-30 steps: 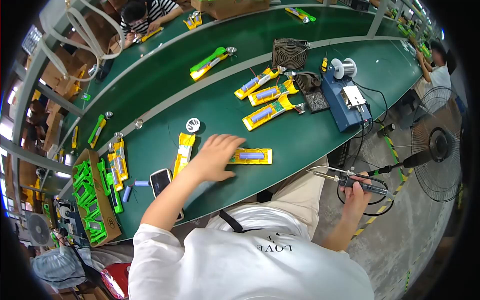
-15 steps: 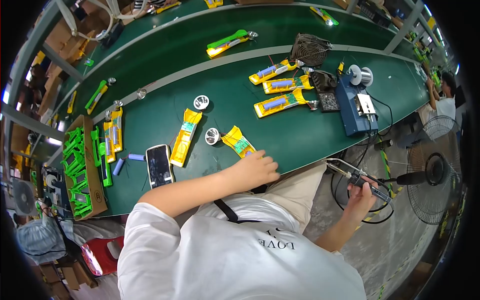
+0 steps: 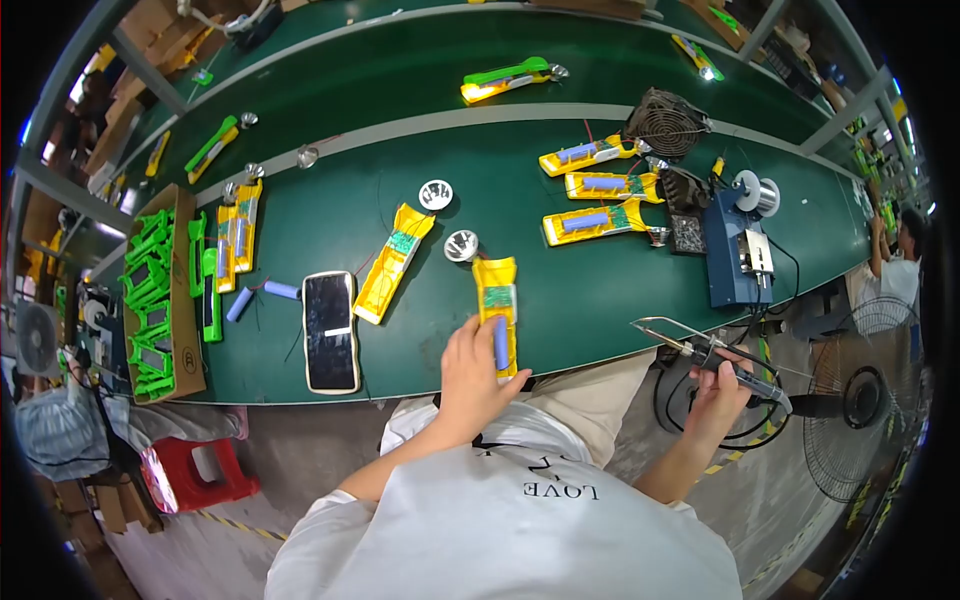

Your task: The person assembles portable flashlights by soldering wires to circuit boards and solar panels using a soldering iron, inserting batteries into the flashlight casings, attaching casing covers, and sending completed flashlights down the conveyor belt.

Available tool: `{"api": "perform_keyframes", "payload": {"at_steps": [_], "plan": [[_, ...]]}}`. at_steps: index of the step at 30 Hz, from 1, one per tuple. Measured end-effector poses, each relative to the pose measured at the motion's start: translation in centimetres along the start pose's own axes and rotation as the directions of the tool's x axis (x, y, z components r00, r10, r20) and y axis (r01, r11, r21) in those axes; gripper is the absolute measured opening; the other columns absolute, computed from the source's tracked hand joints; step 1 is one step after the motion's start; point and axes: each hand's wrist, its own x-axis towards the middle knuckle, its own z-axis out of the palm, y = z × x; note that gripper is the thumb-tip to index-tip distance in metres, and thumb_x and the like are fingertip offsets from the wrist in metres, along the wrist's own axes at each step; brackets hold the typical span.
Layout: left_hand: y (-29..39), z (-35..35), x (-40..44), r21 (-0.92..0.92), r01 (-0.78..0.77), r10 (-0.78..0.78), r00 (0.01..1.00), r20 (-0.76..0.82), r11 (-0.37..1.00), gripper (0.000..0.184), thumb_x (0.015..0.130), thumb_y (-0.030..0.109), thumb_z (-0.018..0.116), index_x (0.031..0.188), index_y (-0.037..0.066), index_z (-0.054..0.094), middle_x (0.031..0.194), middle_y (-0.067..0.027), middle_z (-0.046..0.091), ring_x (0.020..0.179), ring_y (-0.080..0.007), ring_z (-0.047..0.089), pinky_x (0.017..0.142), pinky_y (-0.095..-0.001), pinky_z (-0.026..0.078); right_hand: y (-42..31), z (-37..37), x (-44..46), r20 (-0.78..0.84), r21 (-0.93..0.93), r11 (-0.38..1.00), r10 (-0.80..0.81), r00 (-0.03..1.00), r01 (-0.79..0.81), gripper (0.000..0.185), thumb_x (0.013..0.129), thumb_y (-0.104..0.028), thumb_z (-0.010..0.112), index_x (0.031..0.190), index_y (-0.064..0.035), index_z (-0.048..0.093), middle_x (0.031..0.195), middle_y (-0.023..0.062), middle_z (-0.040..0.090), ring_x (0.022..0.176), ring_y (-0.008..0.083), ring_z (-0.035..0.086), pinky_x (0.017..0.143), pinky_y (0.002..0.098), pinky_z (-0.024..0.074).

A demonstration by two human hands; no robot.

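Observation:
My left hand (image 3: 476, 378) is closed on the near end of a yellow flashlight housing (image 3: 496, 272), with its fingers along the left side and the thumb at the bottom. A green circuit board and a blue battery cell (image 3: 501, 342) lie inside this housing. Its round reflector (image 3: 461, 246) rests on the table just beyond, at the upper left. In my right hand (image 3: 717, 396) is a soldering iron (image 3: 742, 372) with a thin curved tube, its tip pointing left over the table's front edge. Another open yellow housing (image 3: 393, 265) with a reflector (image 3: 435, 195) lies to the left.
A phone (image 3: 330, 332) lies at the front left, near loose blue cells (image 3: 282, 289) and a carton (image 3: 188, 345) of green parts. Several yellow housings (image 3: 596, 222) sit right of centre, beside a blue soldering station (image 3: 737, 255) with a solder spool (image 3: 757, 193). A belt runs behind.
My left hand has shifted left and grips the housing, which has turned more upright in view. My right hand still holds the soldering iron. The camera view has shifted.

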Motion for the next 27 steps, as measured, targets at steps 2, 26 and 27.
{"api": "perform_keyframes", "payload": {"at_steps": [2, 26, 27], "plan": [[-0.1, -0.3, 0.0, 0.04, -0.031, 0.03, 0.999, 0.039, 0.999, 0.07, 0.055, 0.022, 0.069, 0.112, 0.003, 0.033, 0.111, -0.0164, 0.037, 0.102, -0.0326, 0.034, 0.083, -0.0411, 0.028, -0.2, 0.1, 0.2, 0.034, 0.032, 0.999, -0.043, 0.998, 0.042, 0.02, 0.073, -0.015, 0.049, 0.085, 0.0009, 0.046, 0.06, 0.0013, 0.041, 0.05, 0.0069, 0.038, 0.051, 0.0223, 0.0387], [-5.3, -13.1, -0.3, -0.377, 0.103, -0.259, 0.884, -0.39, 0.92, 0.033, 0.065, -0.014, 0.046, 0.093, 0.002, 0.041, 0.112, -0.0128, 0.04, 0.095, -0.0187, 0.049, 0.082, -0.0287, 0.036, 0.7, 0.6, 0.6, 0.133, 0.048, 0.997, -0.066, 0.989, 0.061, 0.027, 0.072, -0.018, 0.052, 0.086, 0.0046, 0.047, 0.059, 0.004, 0.041, 0.049, 0.0075, 0.037, 0.053, 0.025, 0.0398], [-5.3, -12.8, -0.2, -0.261, 0.056, -0.153, 0.917, -0.368, 0.964, 0.033, 0.064, -0.011, 0.049, 0.094, 0.002, 0.042, 0.114, -0.0147, 0.04, 0.099, -0.0222, 0.046, 0.085, -0.0314, 0.034, 0.8, 0.6, 0.6, 0.131, 0.051, 0.997, -0.063, 0.989, 0.056, 0.027, 0.072, -0.018, 0.051, 0.086, 0.0046, 0.047, 0.059, 0.004, 0.041, 0.049, 0.0077, 0.037, 0.053, 0.0252, 0.0398]]}}
